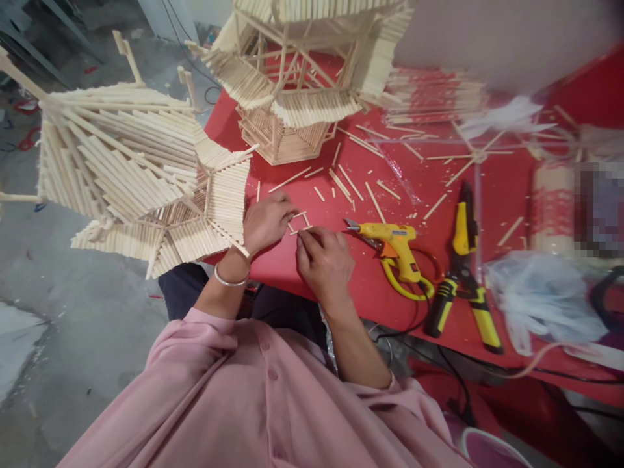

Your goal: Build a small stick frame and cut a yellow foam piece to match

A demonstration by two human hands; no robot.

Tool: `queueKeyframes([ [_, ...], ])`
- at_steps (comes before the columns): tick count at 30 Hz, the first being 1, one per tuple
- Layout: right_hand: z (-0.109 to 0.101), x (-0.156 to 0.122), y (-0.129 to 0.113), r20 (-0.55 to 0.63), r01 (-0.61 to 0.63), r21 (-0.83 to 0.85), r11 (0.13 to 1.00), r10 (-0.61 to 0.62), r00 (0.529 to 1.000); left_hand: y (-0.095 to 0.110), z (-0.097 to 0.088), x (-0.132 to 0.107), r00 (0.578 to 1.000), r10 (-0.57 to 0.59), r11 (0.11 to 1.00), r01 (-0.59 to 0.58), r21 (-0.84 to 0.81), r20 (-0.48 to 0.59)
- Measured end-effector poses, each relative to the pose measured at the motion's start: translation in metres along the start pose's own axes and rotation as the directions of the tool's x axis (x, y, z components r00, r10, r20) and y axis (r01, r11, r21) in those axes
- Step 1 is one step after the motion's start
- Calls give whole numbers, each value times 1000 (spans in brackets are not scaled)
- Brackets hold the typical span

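A small four-sided frame of thin wooden sticks (307, 221) lies low over the red tabletop between my two hands. My left hand (270, 221), with a bangle on its wrist, pinches the frame's left side with the fingertips. On the near right corner, the thumb and fingers of my right hand (327, 261) are closed. My fingers cover parts of the frame's ends. Beside my left forearm stands a large roofed stick model (127, 156), partly in front of that arm. Right of my right hand rests a yellow glue gun (390, 242), its nozzle pointing left.
A tiered stick pagoda (297, 110) stands at the back. Loose sticks (341, 185) and scraps are scattered on the red table (273, 260). Yellow-black cutters (461, 279), a plastic bag (541, 299) and bundled sticks (433, 94) lie rightward. A cable hangs over the front edge.
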State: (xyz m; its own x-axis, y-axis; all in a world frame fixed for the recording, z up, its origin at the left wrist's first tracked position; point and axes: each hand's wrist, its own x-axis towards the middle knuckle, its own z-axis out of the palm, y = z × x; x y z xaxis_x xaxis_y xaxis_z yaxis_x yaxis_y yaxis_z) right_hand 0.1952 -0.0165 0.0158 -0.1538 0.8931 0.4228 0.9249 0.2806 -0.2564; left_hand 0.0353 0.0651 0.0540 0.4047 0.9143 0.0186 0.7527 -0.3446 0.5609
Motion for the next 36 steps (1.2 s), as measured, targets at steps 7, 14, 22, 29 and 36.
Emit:
queueKeyframes([
  [7, -2, 1, -1, 40, -15, 10, 1000, 14, 999, 0, 1, -1, 1000, 25, 1000, -25, 16, -5],
  [14, -1, 0, -1, 34, -22, 15, 1000, 22, 999, 1, -1, -2, 999, 22, 999, -23, 43, 27],
  [22, -1, 1, 0, 18, -12, 17, 1000, 12, 1000, 2, -1, -2, 999, 14, 998, -16, 53, 40],
  [29, -1, 0, -1, 19, -14, 13, 1000, 14, 1000, -1, 3, -3, 997, 67, 998, -67, 16, -31],
  [36, 0, 0, 0, 16, -8, 0, 1000, 8, 1000, 2, 4, -3, 990, 140, 990, -140, 5, 25],
])
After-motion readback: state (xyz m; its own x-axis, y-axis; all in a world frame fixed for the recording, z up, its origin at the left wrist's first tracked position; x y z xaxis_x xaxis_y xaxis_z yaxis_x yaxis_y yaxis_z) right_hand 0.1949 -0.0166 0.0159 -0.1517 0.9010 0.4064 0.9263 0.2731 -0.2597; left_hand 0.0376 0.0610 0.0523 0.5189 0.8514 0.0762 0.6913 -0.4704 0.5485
